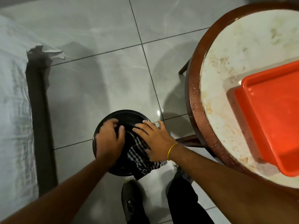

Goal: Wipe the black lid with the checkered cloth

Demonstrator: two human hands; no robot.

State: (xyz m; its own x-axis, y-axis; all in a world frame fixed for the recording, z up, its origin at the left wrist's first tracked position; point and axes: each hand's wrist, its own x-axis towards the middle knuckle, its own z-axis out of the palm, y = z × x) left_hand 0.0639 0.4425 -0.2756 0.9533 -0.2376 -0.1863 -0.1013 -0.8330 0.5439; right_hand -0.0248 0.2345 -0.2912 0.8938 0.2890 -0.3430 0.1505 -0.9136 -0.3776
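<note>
A round black lid (127, 118) is held above the tiled floor, in front of my legs. My left hand (109, 139) lies over its left side, fingers curled over the rim and the middle. My right hand (156, 139) is spread flat on the black-and-white checkered cloth (140, 159), pressing it onto the right half of the lid. The cloth's loose end hangs off the lid's near edge. A yellow band circles my right wrist.
A round table (226, 88) with a brown rim and stained white top stands at the right, carrying an orange tray (273, 113). A white woven sack (14, 110) lies at the left beside a dark strip. My shoe (131, 196) is below the lid.
</note>
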